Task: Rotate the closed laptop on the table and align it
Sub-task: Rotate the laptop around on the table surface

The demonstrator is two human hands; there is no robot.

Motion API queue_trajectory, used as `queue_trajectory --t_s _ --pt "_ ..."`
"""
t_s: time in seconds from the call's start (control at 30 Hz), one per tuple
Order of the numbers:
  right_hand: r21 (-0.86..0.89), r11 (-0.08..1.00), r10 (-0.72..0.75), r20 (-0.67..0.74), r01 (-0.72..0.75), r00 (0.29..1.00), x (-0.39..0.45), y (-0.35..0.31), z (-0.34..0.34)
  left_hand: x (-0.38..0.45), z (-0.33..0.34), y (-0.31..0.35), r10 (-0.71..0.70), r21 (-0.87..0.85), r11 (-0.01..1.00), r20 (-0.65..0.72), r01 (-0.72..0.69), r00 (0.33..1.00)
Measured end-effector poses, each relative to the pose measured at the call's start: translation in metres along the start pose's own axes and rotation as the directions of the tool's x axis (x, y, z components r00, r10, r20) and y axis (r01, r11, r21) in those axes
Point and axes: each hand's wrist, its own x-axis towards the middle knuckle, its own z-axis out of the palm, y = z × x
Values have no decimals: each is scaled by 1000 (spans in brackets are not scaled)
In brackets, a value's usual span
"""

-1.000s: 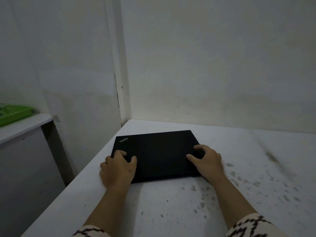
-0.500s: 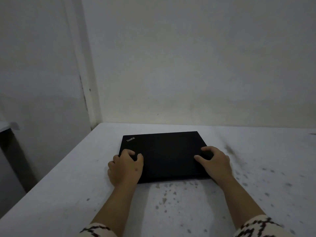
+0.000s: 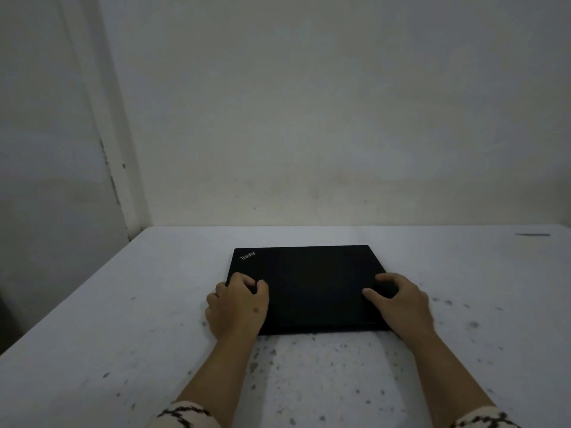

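A closed black laptop (image 3: 309,282) lies flat on the white, speckled bench (image 3: 123,319), near the bench's centre, with its long edges running roughly parallel to the rear wall (image 3: 340,118). The lid carries a "ThinkPad" logo (image 3: 247,255) printed at an angle in the corner at 11 o'clock; no other writing can be read. The left hand (image 3: 236,307) rests on the corner at 7 o'clock, its fingers (image 3: 244,278) curled down onto the lid and the left edge, the thumb lying on the lid surface. The right hand (image 3: 401,301) rests on the corner at 5 o'clock, its fingers (image 3: 386,278) spread and arched over the right edge, the thumb extended onto the lid toward 9 o'clock. Both hands press on the laptop from above; whether any finger hooks under an edge cannot be determined. Both forearms enter from 6 o'clock, each with a cream sleeve (image 3: 182,417) bearing a dark pattern. A dark streak (image 3: 533,234) marks the bench at 2 o'clock, well apart from the laptop. Dark specks dot the bench surface between and beside the forearms.
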Motion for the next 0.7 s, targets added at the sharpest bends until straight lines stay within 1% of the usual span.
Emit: queue_trajectory --t_s 0.1,0.2,0.33,0.43,0.6,0.7 --pt "-25 1000 10 6 -10 1000 2 1 0 2 1 1 -5 19 1000 5 5 1000" --pt "-45 999 11 9 -10 1000 1 0 0 3 3 1 4 87 996 26 -6 1000" --pt "-97 995 20 18 -18 1000 -2 -2 -2 4 4 -1 33 222 973 119 -59 992" --pt "-118 993 31 37 -27 999 -5 -5 -4 2 3 -3 65 268 957 174 -111 983" --pt "-109 993 54 54 -48 997 -13 -9 -7 -16 9 -9 131 356 916 164 -183 978" --pt "-118 991 66 51 -60 997 -18 -11 -7 -26 13 -12 144 384 901 176 -203 974"
